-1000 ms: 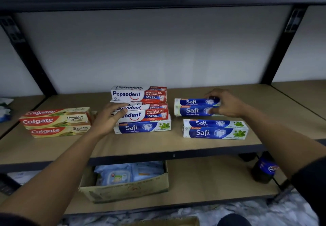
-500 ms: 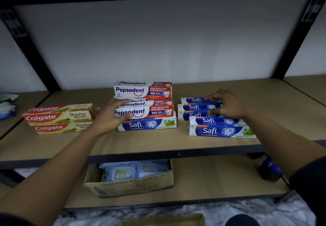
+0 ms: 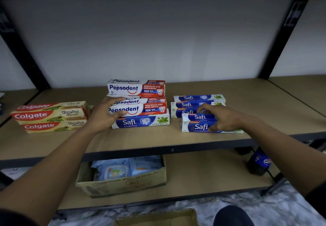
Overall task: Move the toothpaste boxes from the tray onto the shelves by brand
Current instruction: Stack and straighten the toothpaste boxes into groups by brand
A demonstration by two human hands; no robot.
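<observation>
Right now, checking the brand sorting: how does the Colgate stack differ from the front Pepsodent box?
The red-and-gold cardboard Colgate stack holds one brand; the red-and-white cardboard front Pepsodent box lies on a blue Safi box. No hand touches the Colgate stack; the left hand grips the Pepsodent box. Both lie flat.

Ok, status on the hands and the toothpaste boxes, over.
Left hand grips front Pepsodent box. Right hand grips front Safi stack. One stray Safi box lies under the Pepsodent, off-brand.
</observation>
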